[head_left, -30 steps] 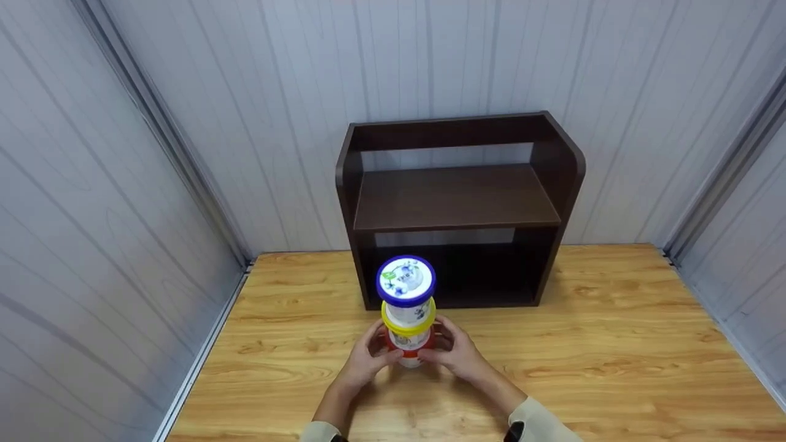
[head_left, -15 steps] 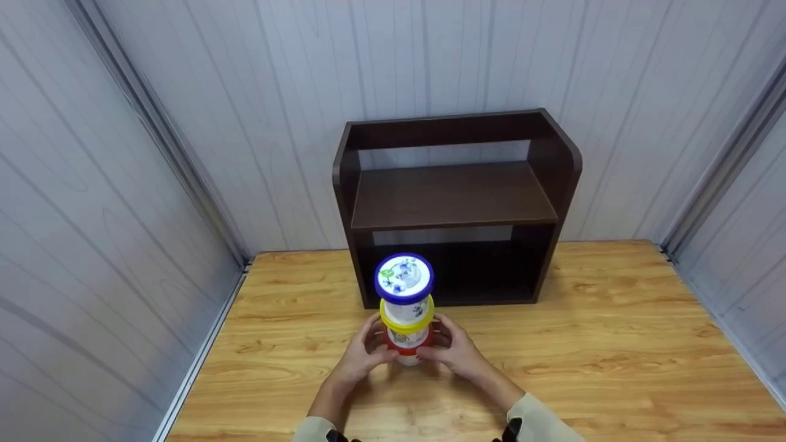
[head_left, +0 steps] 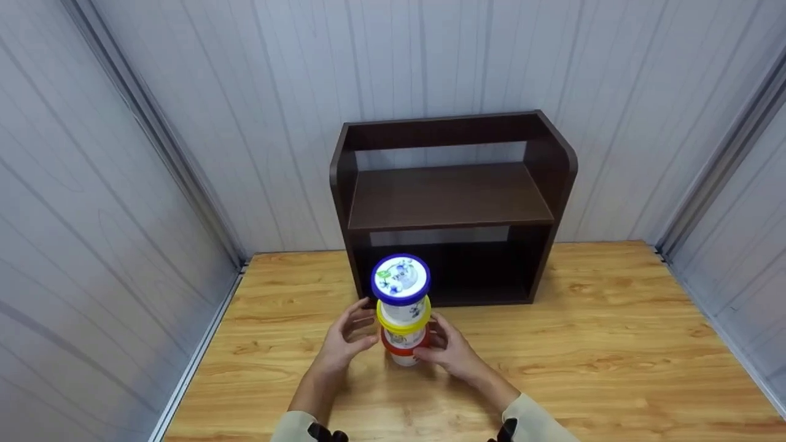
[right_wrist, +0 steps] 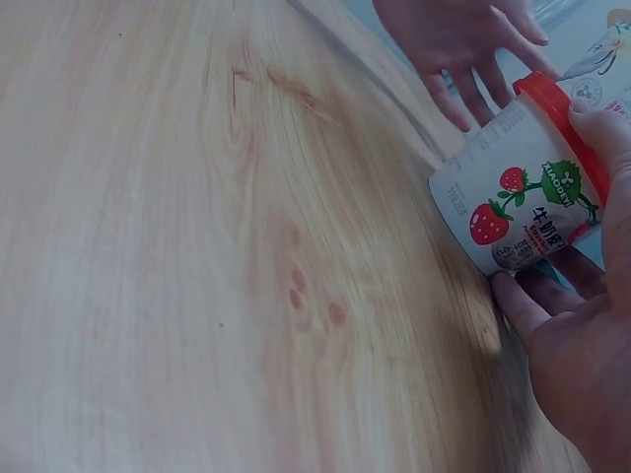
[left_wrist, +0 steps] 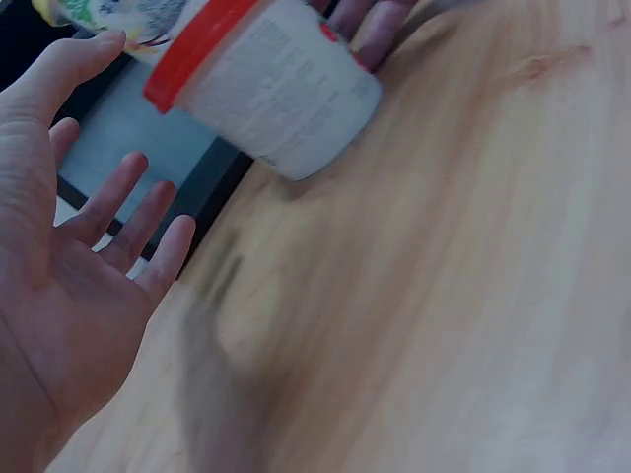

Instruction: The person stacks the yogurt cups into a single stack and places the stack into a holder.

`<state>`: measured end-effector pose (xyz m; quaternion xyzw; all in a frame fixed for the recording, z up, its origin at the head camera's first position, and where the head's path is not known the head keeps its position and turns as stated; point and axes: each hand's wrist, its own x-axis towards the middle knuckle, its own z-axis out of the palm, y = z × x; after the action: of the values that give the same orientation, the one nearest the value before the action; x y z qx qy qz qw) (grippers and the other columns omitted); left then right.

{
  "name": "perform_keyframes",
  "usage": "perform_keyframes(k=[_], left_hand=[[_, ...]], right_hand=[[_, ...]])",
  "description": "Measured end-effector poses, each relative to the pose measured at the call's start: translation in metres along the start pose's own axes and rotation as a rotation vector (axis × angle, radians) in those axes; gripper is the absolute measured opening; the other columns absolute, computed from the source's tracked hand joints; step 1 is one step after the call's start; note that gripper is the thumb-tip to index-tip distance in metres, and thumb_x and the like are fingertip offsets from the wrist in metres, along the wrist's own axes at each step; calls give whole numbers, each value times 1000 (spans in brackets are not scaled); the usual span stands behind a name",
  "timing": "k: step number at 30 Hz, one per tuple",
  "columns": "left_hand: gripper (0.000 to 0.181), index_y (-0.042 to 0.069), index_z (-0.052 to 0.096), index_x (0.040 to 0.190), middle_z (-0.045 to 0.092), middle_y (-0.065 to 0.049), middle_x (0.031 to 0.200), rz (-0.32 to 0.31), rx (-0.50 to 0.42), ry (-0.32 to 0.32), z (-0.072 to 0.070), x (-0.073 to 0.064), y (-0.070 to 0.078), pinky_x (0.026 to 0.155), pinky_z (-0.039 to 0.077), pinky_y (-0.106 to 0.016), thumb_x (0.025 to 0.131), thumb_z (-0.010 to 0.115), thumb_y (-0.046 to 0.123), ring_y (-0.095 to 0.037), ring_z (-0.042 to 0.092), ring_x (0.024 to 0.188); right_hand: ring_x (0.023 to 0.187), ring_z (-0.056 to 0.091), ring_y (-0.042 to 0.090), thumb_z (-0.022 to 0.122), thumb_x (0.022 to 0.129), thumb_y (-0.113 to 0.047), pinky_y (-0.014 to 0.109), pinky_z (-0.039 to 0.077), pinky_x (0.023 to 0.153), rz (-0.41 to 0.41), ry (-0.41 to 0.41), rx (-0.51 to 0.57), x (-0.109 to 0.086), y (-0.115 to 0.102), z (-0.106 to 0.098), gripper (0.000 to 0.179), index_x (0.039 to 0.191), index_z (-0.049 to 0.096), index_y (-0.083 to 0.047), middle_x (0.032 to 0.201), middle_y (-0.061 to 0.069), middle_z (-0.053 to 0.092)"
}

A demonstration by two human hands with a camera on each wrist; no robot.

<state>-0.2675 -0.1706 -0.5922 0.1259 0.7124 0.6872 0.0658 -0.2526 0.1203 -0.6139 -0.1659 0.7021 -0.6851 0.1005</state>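
Note:
Three white tubs stand stacked on the table in the head view: a blue-lidded tub (head_left: 401, 279) on top, a yellow-lidded tub (head_left: 403, 324) in the middle and a red-lidded tub (head_left: 405, 352) at the bottom. Strawberries are printed on the side of the red-lidded tub (right_wrist: 523, 192) in the right wrist view. My right hand (head_left: 453, 355) holds this bottom tub from the right, thumb at its red lid and fingers round the far side. My left hand (head_left: 339, 345) is to the left of the stack, fingers spread and apart from the tubs; its palm (left_wrist: 79, 305) shows bare.
Behind the stack stands a dark brown two-level shelf (head_left: 451, 196), its lower compartment partly hidden by the tubs. The wood-grain table (head_left: 589, 344) meets a pale panelled back wall (head_left: 295, 123), with side walls left and right.
My left hand has let go of the red-lidded tub and moved left, its fingers opening. My right hand stays on the tub. The stack holds its place, and the head view shifts slightly.

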Motion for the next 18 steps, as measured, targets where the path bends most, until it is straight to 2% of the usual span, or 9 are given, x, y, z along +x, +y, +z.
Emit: perform_keyframes(k=[5, 9, 12, 16, 18], left_hand=[[76, 4, 46, 169, 58, -28, 163, -2, 35, 88, -8, 1, 10, 110, 54, -38, 100, 79, 0, -47, 55, 151], [73, 5, 51, 166, 61, -26, 161, 10, 41, 147, -13, 4, 19, 112, 52, -38, 100, 80, 0, -44, 58, 150], [73, 2, 49, 167, 59, -29, 161, 47, 62, 158, -18, 6, 26, 113, 52, -39, 100, 78, -3, -46, 58, 150], [75, -1, 43, 169, 55, -33, 163, 97, 84, 144, -27, 9, 38, 111, 56, -33, 101, 75, -5, -51, 56, 151], [77, -1, 41, 170, 54, -33, 164, 110, 79, 143, -31, 11, 44, 109, 57, -29, 101, 75, -6, -52, 55, 152]], right_hand=[[153, 55, 54, 85, 100, -8, 58, 50, 128, -24, 5, -20, 1, 0, 2, 85, 169, 36, 5, 163, 38, 53], [150, 59, 52, 86, 100, -9, 53, 53, 126, -43, 12, -31, 2, 0, 4, 84, 168, 39, 5, 161, 37, 55], [148, 60, 51, 86, 100, -9, 51, 54, 125, -49, 10, -39, 3, 0, 4, 83, 167, 40, 5, 160, 37, 57], [148, 61, 50, 85, 101, -11, 57, 53, 125, -43, 13, -49, 2, -2, 5, 79, 165, 43, 5, 159, 36, 58], [147, 62, 48, 86, 100, -12, 54, 55, 125, -41, 21, -53, 1, -2, 5, 79, 165, 43, 4, 158, 35, 59]])
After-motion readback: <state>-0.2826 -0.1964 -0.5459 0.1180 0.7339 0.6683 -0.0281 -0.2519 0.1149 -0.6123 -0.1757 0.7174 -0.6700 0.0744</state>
